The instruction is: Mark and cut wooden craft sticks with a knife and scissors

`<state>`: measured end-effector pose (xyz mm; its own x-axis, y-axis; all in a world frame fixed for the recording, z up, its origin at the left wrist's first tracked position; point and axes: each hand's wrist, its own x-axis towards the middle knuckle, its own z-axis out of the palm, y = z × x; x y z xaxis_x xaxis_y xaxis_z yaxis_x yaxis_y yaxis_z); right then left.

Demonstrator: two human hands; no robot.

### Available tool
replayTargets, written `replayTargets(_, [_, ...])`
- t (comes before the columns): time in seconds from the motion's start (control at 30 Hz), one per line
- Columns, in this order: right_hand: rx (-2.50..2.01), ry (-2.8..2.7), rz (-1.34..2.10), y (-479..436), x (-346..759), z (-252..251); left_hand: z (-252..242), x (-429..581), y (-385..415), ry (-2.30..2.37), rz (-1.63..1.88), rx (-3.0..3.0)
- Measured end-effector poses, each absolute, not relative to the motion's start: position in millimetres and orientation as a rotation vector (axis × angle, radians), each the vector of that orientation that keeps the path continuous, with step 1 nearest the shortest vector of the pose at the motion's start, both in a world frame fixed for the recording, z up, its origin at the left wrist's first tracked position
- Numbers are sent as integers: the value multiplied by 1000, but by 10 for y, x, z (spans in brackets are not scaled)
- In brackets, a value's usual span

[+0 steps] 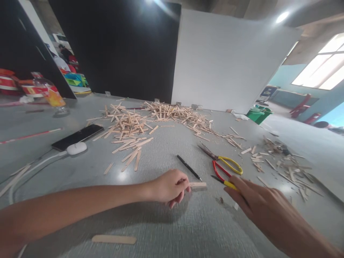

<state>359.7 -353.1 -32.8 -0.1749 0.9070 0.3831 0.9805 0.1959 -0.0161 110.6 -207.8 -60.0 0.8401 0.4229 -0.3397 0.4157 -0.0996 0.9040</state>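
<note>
A person's left hand (169, 188) pinches a short stick (198, 184) in closed fingers on the grey worktop (188, 229). The right hand (258, 200), fingers open, touches a yellow tool (228, 184). Scissors (223, 165) and a pen (189, 167) lie just beyond, with 1 stick pile (129, 125) behind.

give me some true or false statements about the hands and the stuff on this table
1. The left hand pinches a short wooden piece. True.
2. The right hand holds the scissors. False: the scissors lie free beyond it, and its fingertips are at a yellow-handled tool.
3. A black pen lies left of the scissors. True.
4. The phone lies at the right end of the table. False: it lies on the left, beside a white case.
5. The sticks are packed in a box. False: they lie in loose heaps on the table.
</note>
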Motion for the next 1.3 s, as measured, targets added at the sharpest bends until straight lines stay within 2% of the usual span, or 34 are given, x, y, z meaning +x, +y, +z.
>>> replayTargets(0.1, [-1949,-1715,310,-3452,3546,-398,-587,1128,-2138,599,95,1686])
replayTargets(0.2, [-1786,-1333,949,-3391,3386,-532,-576,1140,-2194,542,128,1663])
replayTargets(0.3, [-1547,-1192,1223,-3400,3254,-636,-591,1144,-2219,495,105,1637])
replayTargets(0.7, [-1218,-999,1446,-3442,3251,-834,-668,1180,-2165,396,56,1467])
replayTargets(1.3, [-1362,-1058,1370,-3446,3234,-869,-624,1171,-2212,408,56,1557])
